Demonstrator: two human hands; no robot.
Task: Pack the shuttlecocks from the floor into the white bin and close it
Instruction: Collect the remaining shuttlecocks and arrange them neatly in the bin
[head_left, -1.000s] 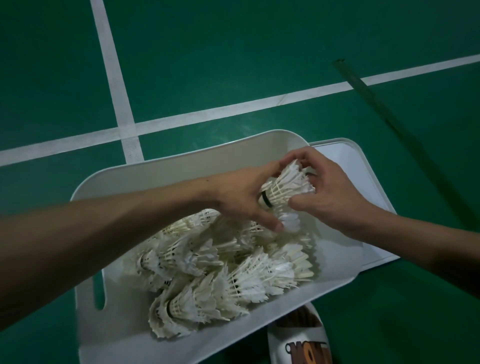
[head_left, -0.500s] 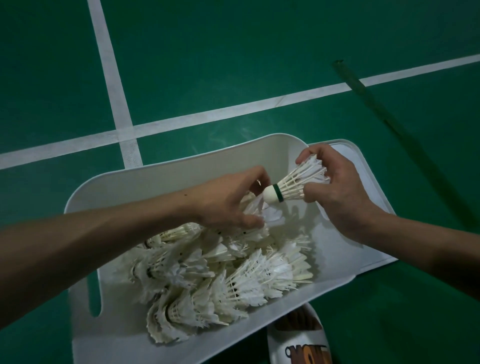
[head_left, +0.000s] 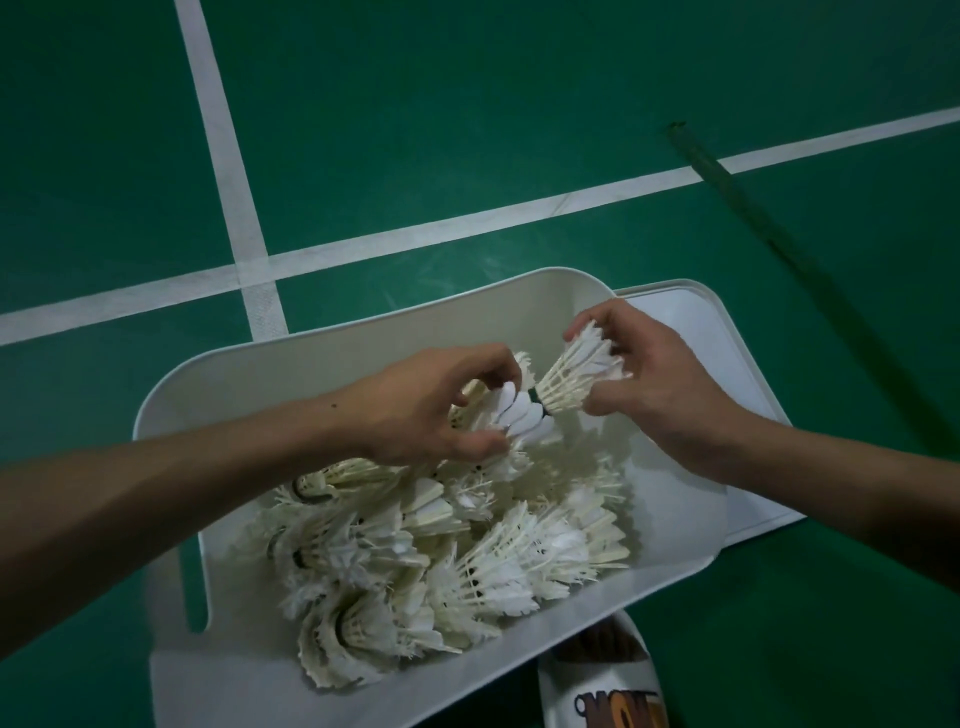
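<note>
Over the white bin (head_left: 311, 374), the left hand (head_left: 431, 410) grips one shuttlecock (head_left: 519, 421) by its feathers, and the right hand (head_left: 660, 384) pinches a second shuttlecock (head_left: 576, 374), cork aimed into the first. Packing looks midway. Next, the two likely need nesting together and laying on the pile (head_left: 467, 551). The lid (head_left: 727, 353) lies beside the bin.

place: badminton court, by the look of it indoors
floor (head_left: 519, 104): smooth green sports surface with a faint sheen
lines (head_left: 467, 222): 2 white court lines, 1 running away from the camera, 1 across, crossing at a right angle
gear: a heap of white feather shuttlecocks (head_left: 509, 566) in a white bin (head_left: 363, 364) standing on the floor
light: dim, soft glare on the green beyond the bin
</note>
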